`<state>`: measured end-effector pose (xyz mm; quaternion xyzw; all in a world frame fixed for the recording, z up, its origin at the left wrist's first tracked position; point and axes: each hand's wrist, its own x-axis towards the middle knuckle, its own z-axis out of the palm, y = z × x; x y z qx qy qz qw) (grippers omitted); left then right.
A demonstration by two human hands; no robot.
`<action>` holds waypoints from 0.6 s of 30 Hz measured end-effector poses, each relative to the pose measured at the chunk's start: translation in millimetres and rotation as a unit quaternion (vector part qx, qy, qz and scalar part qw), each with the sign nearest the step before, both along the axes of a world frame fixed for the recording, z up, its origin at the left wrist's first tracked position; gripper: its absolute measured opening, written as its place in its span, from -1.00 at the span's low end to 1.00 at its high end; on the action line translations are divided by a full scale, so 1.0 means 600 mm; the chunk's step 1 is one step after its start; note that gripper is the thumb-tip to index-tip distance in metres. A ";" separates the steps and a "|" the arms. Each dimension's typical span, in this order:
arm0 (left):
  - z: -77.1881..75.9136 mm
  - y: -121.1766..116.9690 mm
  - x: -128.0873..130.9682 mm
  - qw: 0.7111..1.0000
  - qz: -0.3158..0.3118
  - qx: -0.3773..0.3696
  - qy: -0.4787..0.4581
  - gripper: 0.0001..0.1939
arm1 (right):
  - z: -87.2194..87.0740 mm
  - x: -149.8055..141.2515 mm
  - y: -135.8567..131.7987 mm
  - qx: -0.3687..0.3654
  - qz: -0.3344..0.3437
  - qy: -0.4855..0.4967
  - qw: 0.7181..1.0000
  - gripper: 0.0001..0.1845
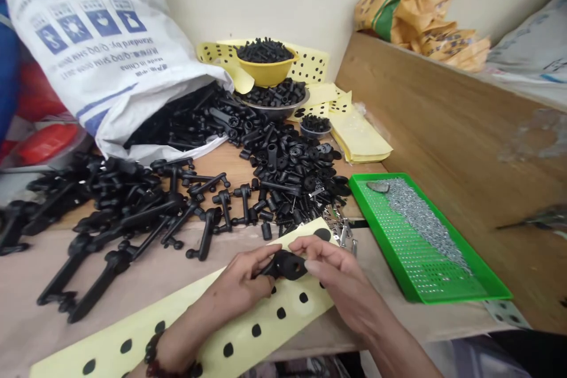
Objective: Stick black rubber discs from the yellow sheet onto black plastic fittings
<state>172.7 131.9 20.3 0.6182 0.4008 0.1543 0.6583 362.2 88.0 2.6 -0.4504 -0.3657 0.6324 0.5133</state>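
Both hands meet low in the middle of the view, over a long yellow sheet [186, 325] dotted with black round stickers. My left hand [241, 283] is closed round a small black plastic part [283, 264] with a hole in it. My right hand [339, 274] pinches the same part from the right, fingers curled on its edge. A bead bracelet [155, 357] circles my left wrist. Just beyond the hands lie a heap of black plastic lever-shaped pieces [133, 212] and a pile of small black caps and discs [292, 171].
A white woven sack [97, 29] spills black parts at the left. A yellow bowl [266, 71], a metal bowl [274, 107] and yellow sticker sheets [358, 136] stand at the back. A green perforated tray [443, 289] with small metal pieces sits right, beside a wooden wall [443, 118].
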 end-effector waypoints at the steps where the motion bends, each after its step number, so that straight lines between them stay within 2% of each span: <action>1: 0.000 0.000 0.000 1.000 -0.005 -0.001 -0.002 -0.48 | -0.002 0.000 0.000 -0.001 0.002 0.003 1.000 -0.80; 4: 0.004 -0.002 0.005 1.000 -0.007 0.001 -0.010 -0.52 | -0.004 -0.002 -0.001 -0.001 0.004 0.008 1.000 -0.81; 9: 0.015 -0.006 0.012 0.999 -0.002 0.003 -0.034 -0.44 | -0.004 -0.006 -0.001 -0.006 -0.001 -0.003 1.000 -0.76; 15: 0.008 -0.009 0.005 1.000 0.005 0.004 -0.001 -0.60 | -0.010 -0.008 0.000 -0.007 -0.012 -0.007 1.000 -0.78; 18: 0.009 -0.011 0.005 1.000 0.013 -0.001 -0.003 -0.60 | -0.009 -0.009 -0.001 -0.010 -0.014 0.008 1.000 -0.79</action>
